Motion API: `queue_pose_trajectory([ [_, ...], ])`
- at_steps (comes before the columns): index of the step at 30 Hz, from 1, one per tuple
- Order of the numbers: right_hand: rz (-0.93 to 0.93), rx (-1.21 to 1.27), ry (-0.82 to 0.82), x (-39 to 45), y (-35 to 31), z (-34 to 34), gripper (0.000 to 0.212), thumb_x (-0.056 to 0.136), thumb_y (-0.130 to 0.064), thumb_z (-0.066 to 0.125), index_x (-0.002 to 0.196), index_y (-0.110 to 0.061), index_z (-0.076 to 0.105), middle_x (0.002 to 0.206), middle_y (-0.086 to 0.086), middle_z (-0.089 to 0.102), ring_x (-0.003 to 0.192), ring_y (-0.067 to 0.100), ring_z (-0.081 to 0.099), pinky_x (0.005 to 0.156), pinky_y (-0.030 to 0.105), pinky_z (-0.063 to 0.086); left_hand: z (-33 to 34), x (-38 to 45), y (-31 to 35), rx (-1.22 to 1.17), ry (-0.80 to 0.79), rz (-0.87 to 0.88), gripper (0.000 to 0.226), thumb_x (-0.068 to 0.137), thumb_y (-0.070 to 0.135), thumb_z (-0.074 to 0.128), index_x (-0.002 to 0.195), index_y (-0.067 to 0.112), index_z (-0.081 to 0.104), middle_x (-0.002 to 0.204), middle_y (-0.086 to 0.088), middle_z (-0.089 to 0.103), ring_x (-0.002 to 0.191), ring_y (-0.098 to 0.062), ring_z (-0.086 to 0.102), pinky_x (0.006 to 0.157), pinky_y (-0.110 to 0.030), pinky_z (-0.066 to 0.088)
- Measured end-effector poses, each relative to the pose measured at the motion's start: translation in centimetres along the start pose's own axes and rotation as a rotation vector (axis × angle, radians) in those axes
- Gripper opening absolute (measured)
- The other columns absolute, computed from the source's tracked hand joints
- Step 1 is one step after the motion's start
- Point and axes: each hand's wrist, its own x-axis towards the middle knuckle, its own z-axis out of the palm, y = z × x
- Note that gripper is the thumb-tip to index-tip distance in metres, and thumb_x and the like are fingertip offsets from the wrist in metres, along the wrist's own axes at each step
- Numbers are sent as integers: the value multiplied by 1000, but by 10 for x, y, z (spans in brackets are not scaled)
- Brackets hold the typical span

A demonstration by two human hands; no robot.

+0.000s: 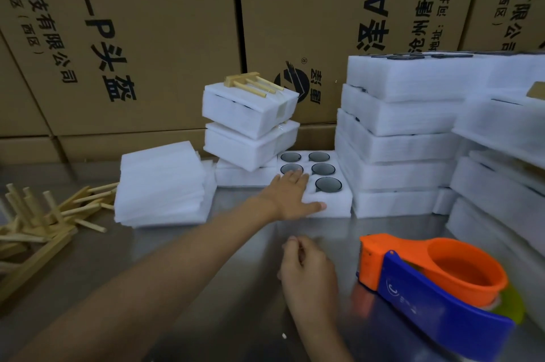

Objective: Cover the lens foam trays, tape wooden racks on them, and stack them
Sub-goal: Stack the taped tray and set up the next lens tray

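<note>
My left hand (292, 193) lies flat and wide on the open tray (330, 202) — pull it slowly, level, toward my empty, half-curled right hand (306, 270).

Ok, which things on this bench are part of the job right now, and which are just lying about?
In the job:
- left hand on the open lens tray
- foam cover sheets
- loose wooden racks
- tape dispenser
- finished taped stack with a rack on top
- waiting tray stacks

Just there:
- cardboard cartons
- right hand, holding nothing I can see
</note>
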Motion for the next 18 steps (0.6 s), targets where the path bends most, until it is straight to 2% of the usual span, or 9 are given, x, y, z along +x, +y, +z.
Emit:
queue_pose_trajectory([
  [2, 8, 14, 0, 1, -1, 0, 30, 99, -34, 40, 95, -20, 66, 85, 7, 73, 90, 28, 66, 81, 39, 52, 6, -6, -1, -8, 115, 36, 78, 92, 53, 56, 147, 6, 28, 155, -16, 28, 143, -28, 26, 115, -42, 21],
  [4, 11, 32, 7, 1, -1, -1, 29, 98, -32, 40, 94, -20, 66, 85, 8, 73, 90, 29, 66, 81, 41, 53, 11, -13, -2, -101, 223, 23, 63, 89, 45, 65, 131, 7, 38, 138, -14, 45, 128, -31, 42, 107, -42, 30],
  [5, 5, 51, 11, 1, -1, -1, 28, 97, -31, 41, 92, -19, 66, 84, 9, 73, 89, 31, 66, 79, 42, 53, 13, -17, -3, -132, 237, 6, 60, 89, 42, 65, 131, 7, 39, 140, -13, 44, 130, -31, 41, 109, -43, 29],
  [8, -19, 89, 32, 0, 0, 1, 27, 96, -29, 43, 87, -18, 65, 80, 11, 72, 82, 35, 66, 75, 43, 55, 19, -26, -4, -185, 211, 30, 59, 93, 27, 64, 141, 4, 39, 161, -12, 20, 149, -26, 16, 119, -36, 15],
  [10, -48, 103, 54, -1, 0, 1, 27, 97, -29, 44, 87, -17, 66, 78, 11, 72, 82, 35, 66, 75, 42, 54, 15, -32, -5, -221, 201, 35, 58, 92, 21, 65, 141, 2, 41, 162, -12, 17, 150, -25, 12, 119, -33, 13],
  [12, -100, 114, 118, -4, 0, 0, 27, 98, -29, 46, 88, -17, 68, 76, 9, 72, 82, 32, 67, 70, 38, 50, 11, -39, -4, -228, 177, 38, 57, 92, 19, 66, 141, 2, 42, 161, -13, 19, 149, -26, 14, 119, -35, 15],
  [15, -239, 0, 268, -15, -2, -4, 34, 94, -41, 39, 91, -22, 67, 72, -1, 65, 76, 22, 60, 60, 32, 31, 7, -61, -5, -202, 157, 80, 50, 92, 16, 63, 136, 1, 47, 155, -16, 30, 144, -28, 25, 116, -35, 21],
  [17, -377, -75, 314, -25, -6, -6, 33, 91, -40, 37, 86, -22, 65, 77, -5, 58, 81, 20, 56, 63, 33, 37, 5, -81, -5, -208, 160, 120, 44, 92, 15, 62, 131, -1, 50, 148, -16, 38, 138, -28, 33, 114, -34, 24],
  [18, -448, -112, 335, -28, -6, -7, 30, 90, -36, 40, 88, -20, 65, 86, -4, 60, 88, 21, 55, 69, 37, 43, 4, -91, -5, -218, 159, 139, 41, 92, 15, 62, 129, -2, 52, 144, -17, 41, 136, -29, 35, 112, -34, 26],
])
